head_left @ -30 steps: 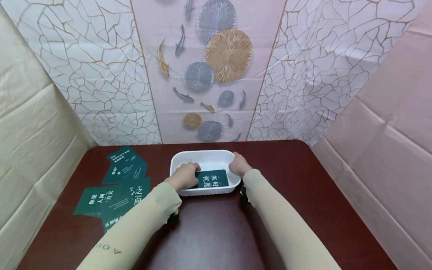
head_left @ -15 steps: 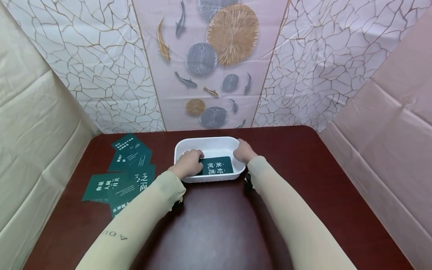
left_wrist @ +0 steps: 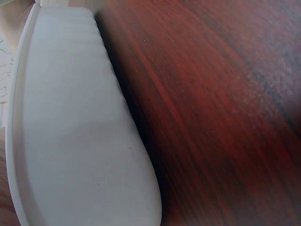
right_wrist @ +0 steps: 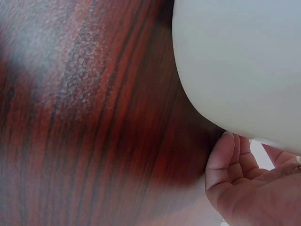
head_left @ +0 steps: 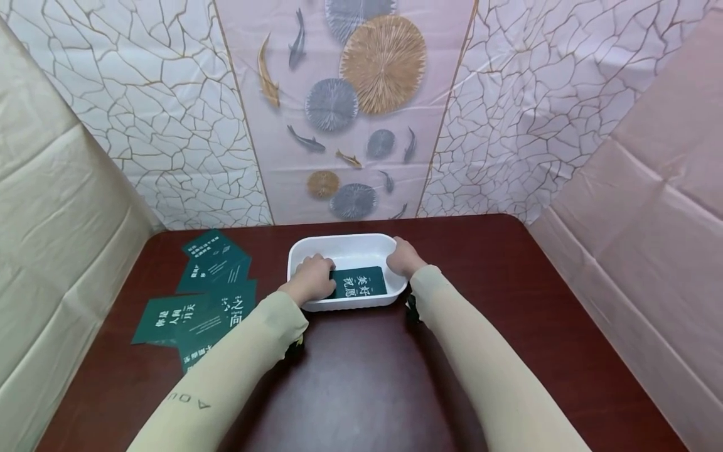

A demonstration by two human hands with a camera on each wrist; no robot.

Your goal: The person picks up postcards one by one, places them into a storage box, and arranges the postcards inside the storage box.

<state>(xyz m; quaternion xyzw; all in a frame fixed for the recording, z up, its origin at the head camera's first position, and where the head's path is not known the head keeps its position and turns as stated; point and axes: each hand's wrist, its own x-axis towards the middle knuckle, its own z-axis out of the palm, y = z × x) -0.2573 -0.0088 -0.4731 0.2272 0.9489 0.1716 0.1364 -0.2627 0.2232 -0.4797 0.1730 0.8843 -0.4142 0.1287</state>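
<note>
A white plastic tray rests on the table, with a dark green card bearing white characters lying flat inside it. My left hand reaches over the near left rim and holds the card's left end, its fingertips partly hidden. At the other end, my right hand grips the right rim. In the right wrist view, the fingers of my right hand curl up against the outside of the tray. The left wrist view mostly shows the tray's outer wall.
Several overlapping green cards are spread on the dark red wooden table to the left. A patterned cloth wall stands behind the table, with plain cloth walls on both sides.
The head view tilts slightly, shifting the whole scene. Both hands stay at the tray, and the card remains inside it with no clear movement.
</note>
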